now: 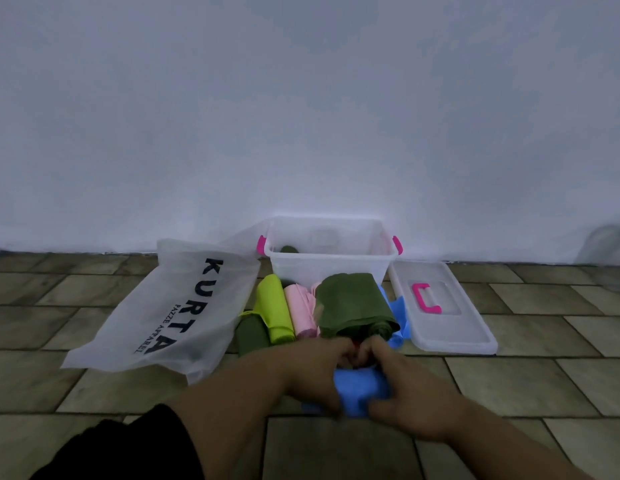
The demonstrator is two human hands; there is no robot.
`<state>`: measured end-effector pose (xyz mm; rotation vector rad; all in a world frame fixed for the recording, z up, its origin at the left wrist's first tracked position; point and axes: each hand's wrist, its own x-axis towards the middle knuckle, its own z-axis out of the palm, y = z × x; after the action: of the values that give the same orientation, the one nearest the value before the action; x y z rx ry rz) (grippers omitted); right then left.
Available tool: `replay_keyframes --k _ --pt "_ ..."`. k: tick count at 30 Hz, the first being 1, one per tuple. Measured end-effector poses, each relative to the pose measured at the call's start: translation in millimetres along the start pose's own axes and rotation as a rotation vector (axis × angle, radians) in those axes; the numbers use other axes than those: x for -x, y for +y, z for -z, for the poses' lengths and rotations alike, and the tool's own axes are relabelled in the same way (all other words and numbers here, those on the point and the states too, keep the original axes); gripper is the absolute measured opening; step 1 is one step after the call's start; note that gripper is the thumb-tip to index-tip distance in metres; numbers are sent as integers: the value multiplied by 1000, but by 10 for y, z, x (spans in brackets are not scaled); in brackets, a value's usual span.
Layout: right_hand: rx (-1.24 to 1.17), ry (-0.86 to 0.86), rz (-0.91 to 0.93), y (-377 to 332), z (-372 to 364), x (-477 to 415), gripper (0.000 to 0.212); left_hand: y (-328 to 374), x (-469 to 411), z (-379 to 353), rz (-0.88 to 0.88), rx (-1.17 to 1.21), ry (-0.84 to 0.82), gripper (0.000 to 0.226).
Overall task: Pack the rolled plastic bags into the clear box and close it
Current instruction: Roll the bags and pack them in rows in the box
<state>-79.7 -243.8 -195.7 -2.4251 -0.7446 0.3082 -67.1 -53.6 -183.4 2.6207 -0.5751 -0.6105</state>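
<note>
i see my left hand (317,370) and right hand (410,389) both curled around a blue bag (358,389) on the tiled floor (509,375), fingers closed on it, blurred at the tips. the clear box (331,252) stands open by the wall, something dark green inside, probably one roll. its lid (440,306) lies just right; green (353,306), pink (301,313) and lime rolls (273,311) lie in front.

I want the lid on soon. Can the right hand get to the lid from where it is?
Probably yes. The lid lies flat on the floor beside the box, with nothing on top. But the right hand is busy with the left hand on a blue bag.
</note>
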Motion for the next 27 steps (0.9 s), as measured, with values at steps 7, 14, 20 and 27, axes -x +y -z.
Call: replay_keyframes --k 7,14,20,27 --pt "-763 66 -151 -124 749 -890 16 -360 -253 879 104 1120 483 71" --pt "-1057 226 -483 19 1074 -2271 22 -1045 -797 1297 495 304 718 90" --pt "-529 -84 -665 204 688 -2992 18 -1147 -975 1230 487 213 421 99" --pt "158 -353 -524 -52 575 -3071 35 -1140 -978 1237 484 171 406 99"
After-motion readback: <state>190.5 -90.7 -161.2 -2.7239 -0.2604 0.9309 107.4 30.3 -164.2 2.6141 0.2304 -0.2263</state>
